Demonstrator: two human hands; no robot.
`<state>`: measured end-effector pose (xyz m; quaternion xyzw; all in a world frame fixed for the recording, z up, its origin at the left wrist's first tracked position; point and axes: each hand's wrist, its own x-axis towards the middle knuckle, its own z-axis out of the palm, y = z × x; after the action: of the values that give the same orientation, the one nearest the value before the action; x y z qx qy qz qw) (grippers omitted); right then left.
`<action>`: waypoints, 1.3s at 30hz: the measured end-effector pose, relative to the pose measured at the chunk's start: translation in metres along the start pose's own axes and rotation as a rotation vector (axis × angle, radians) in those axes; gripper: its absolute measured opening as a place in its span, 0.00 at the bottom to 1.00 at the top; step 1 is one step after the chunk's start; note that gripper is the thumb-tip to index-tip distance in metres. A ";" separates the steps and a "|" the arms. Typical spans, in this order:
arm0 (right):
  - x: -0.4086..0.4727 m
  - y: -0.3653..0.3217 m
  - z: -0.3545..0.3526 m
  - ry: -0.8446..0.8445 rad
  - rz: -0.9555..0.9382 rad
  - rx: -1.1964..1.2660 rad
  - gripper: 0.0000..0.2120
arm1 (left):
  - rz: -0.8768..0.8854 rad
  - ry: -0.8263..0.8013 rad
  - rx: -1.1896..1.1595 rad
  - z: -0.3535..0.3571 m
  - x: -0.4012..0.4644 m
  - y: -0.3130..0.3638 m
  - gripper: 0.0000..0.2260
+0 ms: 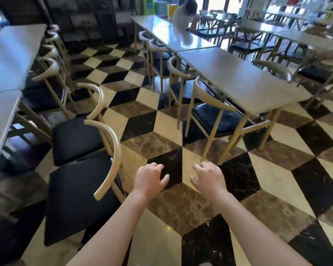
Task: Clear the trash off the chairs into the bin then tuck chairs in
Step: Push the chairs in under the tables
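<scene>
Hovering over the checkered floor [277, 208]: left hand [149, 179] and right hand [210, 178], palms down, fingers loosely curled and parted, gripping nothing, side by side with a gap between. Sitting just left of the left hand, not touching: nearest chair [79, 200], black seat bare. Standing beyond the right hand, well apart: another chair [213, 114], partly under the table [244, 81].

The floor [167, 135] is patterned in black, cream and mottled brown diamonds that read as stacked cubes. Beside the pale grey table [244, 81], black seat cushions [213, 116] are carried on cream-beige chair frames [204, 87]. Behind that table, a white top is worn by a seated person [183, 14].
</scene>
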<state>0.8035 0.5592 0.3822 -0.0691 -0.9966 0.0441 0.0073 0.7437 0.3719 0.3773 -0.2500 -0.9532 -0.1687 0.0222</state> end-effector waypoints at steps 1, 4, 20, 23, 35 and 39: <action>0.018 0.002 0.002 -0.008 -0.024 0.003 0.17 | -0.023 -0.002 0.015 0.004 0.012 -0.005 0.17; 0.075 0.010 0.010 -0.002 -0.110 -0.013 0.17 | -0.119 0.016 0.026 0.020 0.050 -0.021 0.16; 0.364 -0.040 0.043 -0.164 -0.841 -0.017 0.14 | -0.771 0.199 0.030 0.036 0.190 -0.087 0.20; 0.392 -0.070 0.058 -0.201 -0.964 -0.038 0.15 | -0.874 0.207 0.043 0.040 0.201 -0.110 0.19; 0.480 -0.210 0.065 -0.229 -1.370 -0.118 0.19 | -1.238 0.245 0.184 0.019 0.228 -0.202 0.16; 0.478 -0.237 0.088 -0.274 -1.560 -0.155 0.23 | -1.462 0.211 0.167 0.036 0.207 -0.200 0.17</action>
<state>0.2961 0.3841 0.3194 0.6545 -0.7497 -0.0349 -0.0913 0.4674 0.3177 0.3072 0.4681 -0.8789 -0.0904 0.0146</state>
